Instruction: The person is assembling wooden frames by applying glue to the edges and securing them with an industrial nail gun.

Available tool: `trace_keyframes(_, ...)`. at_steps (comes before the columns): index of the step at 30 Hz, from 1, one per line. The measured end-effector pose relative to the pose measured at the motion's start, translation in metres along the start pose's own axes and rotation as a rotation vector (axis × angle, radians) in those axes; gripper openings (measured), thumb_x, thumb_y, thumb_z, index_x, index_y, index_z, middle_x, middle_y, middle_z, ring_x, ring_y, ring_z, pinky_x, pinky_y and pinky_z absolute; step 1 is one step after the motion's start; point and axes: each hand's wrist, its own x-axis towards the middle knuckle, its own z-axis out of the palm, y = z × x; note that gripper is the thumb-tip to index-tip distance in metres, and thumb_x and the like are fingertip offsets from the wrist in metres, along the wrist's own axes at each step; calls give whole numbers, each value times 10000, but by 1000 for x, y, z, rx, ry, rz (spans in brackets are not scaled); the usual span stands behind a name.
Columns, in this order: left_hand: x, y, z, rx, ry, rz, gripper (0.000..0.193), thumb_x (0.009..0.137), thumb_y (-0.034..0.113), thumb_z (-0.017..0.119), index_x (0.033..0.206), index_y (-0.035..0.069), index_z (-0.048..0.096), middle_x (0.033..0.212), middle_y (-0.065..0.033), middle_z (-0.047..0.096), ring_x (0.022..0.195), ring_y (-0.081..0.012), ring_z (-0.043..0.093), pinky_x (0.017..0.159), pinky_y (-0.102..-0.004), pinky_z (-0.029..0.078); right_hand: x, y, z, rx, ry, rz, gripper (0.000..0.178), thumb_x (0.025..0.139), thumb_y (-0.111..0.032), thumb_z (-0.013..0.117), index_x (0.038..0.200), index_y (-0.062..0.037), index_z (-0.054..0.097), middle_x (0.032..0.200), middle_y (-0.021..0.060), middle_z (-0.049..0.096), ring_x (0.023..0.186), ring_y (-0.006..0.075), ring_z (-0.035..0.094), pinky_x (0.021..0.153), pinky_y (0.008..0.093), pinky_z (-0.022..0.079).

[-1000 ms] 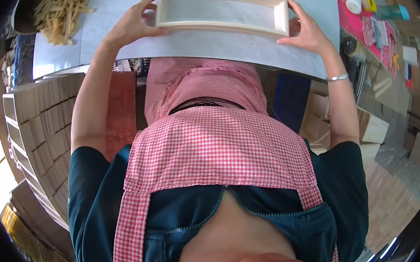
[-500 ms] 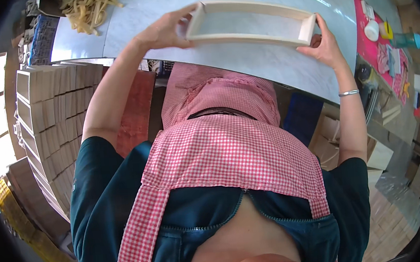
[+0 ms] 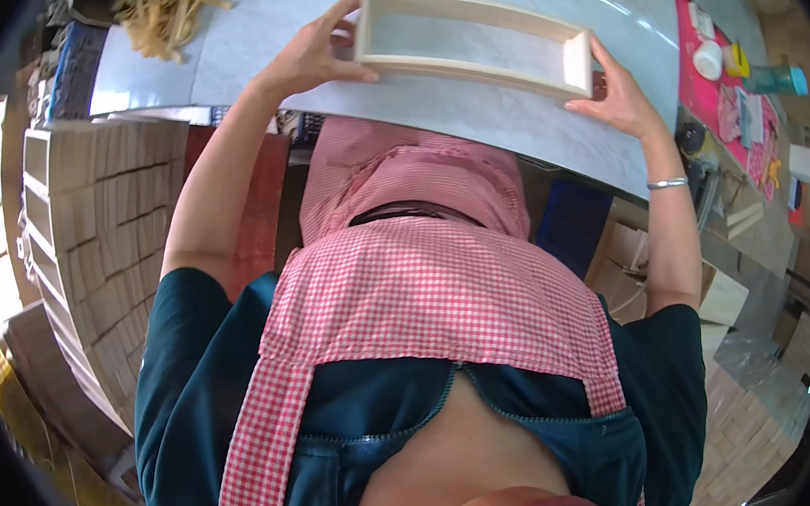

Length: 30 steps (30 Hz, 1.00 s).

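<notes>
A long, narrow rectangular wooden frame (image 3: 578, 66) of pale, thin boards is held at the table's front edge, with the white marbled tabletop (image 3: 260, 25) visible through it. My left hand (image 3: 311, 57) grips its left end, thumb at the near corner and fingers at the far corner. At the opposite end my right hand (image 3: 621, 99) clasps the short board between thumb and fingers. Some of the right fingers are hidden behind that board. Whether the frame touches the tabletop, I cannot tell.
Tan strips (image 3: 163, 19) lie heaped at the table's far left. Tall stacks of similar wooden frames (image 3: 104, 231) stand left of me. On the right, a red-pink surface (image 3: 692, 64) carries a white container (image 3: 708, 60) and a teal-lidded bottle (image 3: 775, 80).
The frame's left end has shifted up and left in the picture, its right end slightly down and left. Both hands keep hold of it, and the whole view has shifted slightly.
</notes>
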Motion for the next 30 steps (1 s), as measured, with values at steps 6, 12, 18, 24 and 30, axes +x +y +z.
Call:
trace_keyframes(6,0,11,0,14,-17,-108,1080,693,238,926,1584,119,327,1311,-175,619,1095,-310,632,999,-381,530,1,-4,4,70,-50,54,983,756,3,813,1585,-29,286,1386,193,562,1014,237,633,855,305,544)
trace_keyframes(12,-24,0,12,125,68,43,817,823,267,832,1510,54,447,1217,-192,659,1088,-290,670,902,-366,568,-11,21,21,36,72,64,713,862,-48,723,1506,11,422,1128,165,677,830,190,656,709,266,541)
trace_keyframes(18,-27,22,13,-615,174,-354,495,928,148,698,1379,-12,570,1154,-154,669,1003,-199,649,864,-282,553,-18,-9,20,456,167,271,411,1033,-158,541,1392,41,513,1035,129,671,759,148,656,673,235,561)
trace_keyframes(24,-10,8,8,-581,183,-443,226,941,154,655,1058,-34,703,914,-87,701,832,-148,670,688,-225,546,-8,-3,20,480,136,320,278,1029,-184,554,1195,34,600,909,99,668,630,102,608,534,200,501)
trace_keyframes(30,7,-3,7,-322,118,-439,124,903,88,631,915,-13,701,809,-75,686,715,-131,645,630,-217,534,-4,7,14,573,57,338,184,1003,-153,573,1084,2,628,827,74,685,539,71,560,438,179,422)
